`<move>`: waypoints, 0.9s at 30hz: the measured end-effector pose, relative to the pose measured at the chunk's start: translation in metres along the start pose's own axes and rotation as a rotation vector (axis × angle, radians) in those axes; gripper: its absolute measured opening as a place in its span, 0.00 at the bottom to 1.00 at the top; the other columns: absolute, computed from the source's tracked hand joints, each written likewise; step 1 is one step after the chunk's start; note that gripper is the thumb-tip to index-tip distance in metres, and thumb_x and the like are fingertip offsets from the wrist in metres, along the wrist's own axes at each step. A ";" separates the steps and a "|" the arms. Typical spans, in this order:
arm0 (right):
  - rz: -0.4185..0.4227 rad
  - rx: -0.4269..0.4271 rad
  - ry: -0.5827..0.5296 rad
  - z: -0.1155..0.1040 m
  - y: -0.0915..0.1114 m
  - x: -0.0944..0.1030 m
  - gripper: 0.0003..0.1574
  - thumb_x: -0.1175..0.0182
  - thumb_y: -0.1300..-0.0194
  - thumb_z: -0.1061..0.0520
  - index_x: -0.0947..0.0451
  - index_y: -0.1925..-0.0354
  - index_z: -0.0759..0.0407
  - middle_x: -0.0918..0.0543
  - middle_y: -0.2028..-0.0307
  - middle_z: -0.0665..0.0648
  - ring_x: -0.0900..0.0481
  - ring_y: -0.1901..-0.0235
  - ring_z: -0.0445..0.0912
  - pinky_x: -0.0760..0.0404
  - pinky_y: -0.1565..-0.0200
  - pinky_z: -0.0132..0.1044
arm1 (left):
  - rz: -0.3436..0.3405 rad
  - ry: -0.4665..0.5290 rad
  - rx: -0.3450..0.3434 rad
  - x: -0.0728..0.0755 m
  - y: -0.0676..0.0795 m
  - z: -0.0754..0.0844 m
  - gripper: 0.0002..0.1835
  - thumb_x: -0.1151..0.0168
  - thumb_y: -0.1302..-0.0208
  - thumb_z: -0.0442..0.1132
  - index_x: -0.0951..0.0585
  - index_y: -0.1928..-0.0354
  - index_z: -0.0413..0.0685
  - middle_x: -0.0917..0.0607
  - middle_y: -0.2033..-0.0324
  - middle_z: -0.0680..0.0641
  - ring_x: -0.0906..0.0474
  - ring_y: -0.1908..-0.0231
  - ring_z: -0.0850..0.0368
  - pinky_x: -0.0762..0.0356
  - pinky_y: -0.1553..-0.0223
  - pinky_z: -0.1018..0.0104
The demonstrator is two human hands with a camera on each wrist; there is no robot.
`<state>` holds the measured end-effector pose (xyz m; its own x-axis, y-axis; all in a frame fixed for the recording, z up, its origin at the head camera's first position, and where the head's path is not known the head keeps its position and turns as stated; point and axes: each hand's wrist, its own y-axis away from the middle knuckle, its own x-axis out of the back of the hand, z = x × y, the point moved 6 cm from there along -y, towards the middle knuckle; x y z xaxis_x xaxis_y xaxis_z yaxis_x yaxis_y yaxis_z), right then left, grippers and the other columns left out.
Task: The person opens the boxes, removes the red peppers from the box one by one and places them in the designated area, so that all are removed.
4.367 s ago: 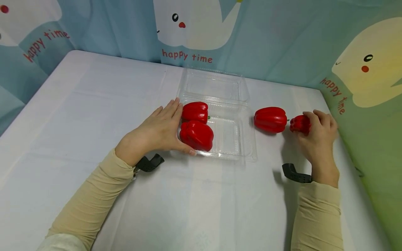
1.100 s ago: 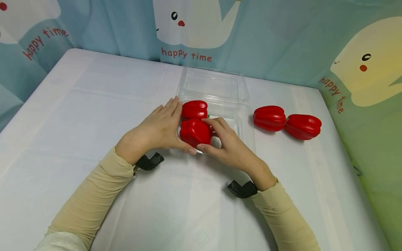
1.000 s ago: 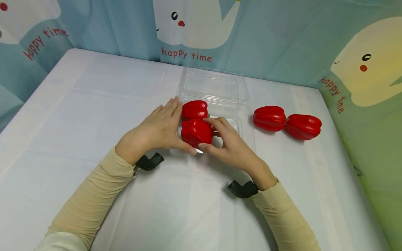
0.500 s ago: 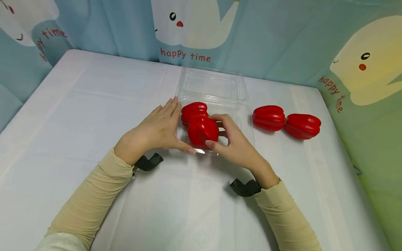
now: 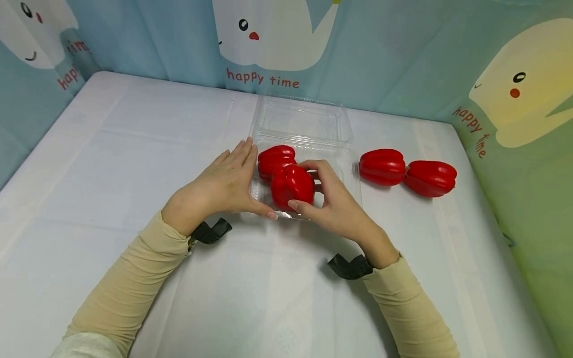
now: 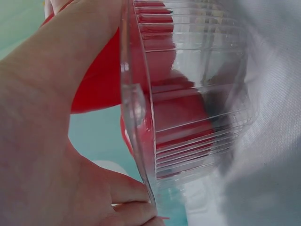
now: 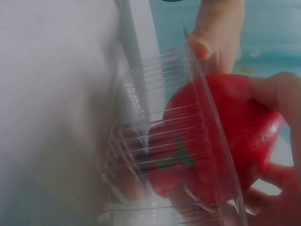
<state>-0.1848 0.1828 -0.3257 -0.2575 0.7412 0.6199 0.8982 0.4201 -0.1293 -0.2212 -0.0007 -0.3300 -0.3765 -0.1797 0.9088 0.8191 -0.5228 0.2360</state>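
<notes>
A clear plastic clamshell container lies open on the table, its lid folded back. My left hand rests along its left edge, fingers straight and thumb stretched along the near rim. In the left wrist view, its fingertips are right at the rim. My right hand grips a red bell pepper between thumb and fingers, inside the container's near part. The right wrist view shows this bell pepper's green stem through the clear wall. Behind it, a second red bell pepper lies in the left back corner.
Two more red bell peppers, one nearer and one farther right, lie end to end on the white table. A printed curtain hangs along the back and sides.
My right hand has left the far-right bell pepper, which now lies beside its neighbour. It has gripped the near bell pepper in the container and shifted it right. My left hand has stayed put.
</notes>
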 end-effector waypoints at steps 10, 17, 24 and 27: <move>-0.002 0.010 0.013 -0.001 0.004 0.010 0.38 0.34 0.39 0.59 0.37 0.34 0.55 0.27 0.39 0.52 0.27 0.40 0.46 0.21 0.41 0.48 | 0.000 0.003 -0.003 -0.001 -0.002 0.001 0.76 0.34 0.60 0.79 0.58 0.22 0.36 0.60 0.21 0.39 0.66 0.21 0.43 0.60 0.23 0.43; -0.026 0.023 0.052 -0.004 0.006 0.014 0.39 0.35 0.38 0.58 0.36 0.31 0.48 0.27 0.41 0.49 0.29 0.41 0.42 0.21 0.42 0.46 | 0.003 -0.005 -0.011 -0.001 -0.001 0.000 0.77 0.34 0.60 0.79 0.58 0.23 0.35 0.60 0.21 0.39 0.65 0.21 0.43 0.59 0.23 0.43; -0.031 0.035 0.066 -0.002 0.005 0.010 0.43 0.28 0.42 0.53 0.36 0.33 0.49 0.29 0.40 0.46 0.29 0.41 0.40 0.20 0.43 0.43 | -0.006 0.000 -0.003 -0.001 -0.001 0.000 0.77 0.34 0.61 0.80 0.59 0.23 0.35 0.61 0.21 0.39 0.67 0.21 0.43 0.60 0.23 0.43; -0.021 0.034 0.060 -0.002 0.005 0.007 0.45 0.26 0.43 0.52 0.38 0.34 0.54 0.29 0.39 0.49 0.28 0.42 0.42 0.18 0.46 0.43 | -0.006 -0.002 -0.001 -0.001 -0.001 0.000 0.77 0.34 0.61 0.80 0.59 0.22 0.36 0.61 0.21 0.39 0.66 0.21 0.43 0.59 0.23 0.43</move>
<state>-0.1820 0.1894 -0.3204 -0.2530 0.7000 0.6679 0.8802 0.4530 -0.1414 -0.2216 -0.0003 -0.3312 -0.3806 -0.1743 0.9081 0.8162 -0.5249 0.2413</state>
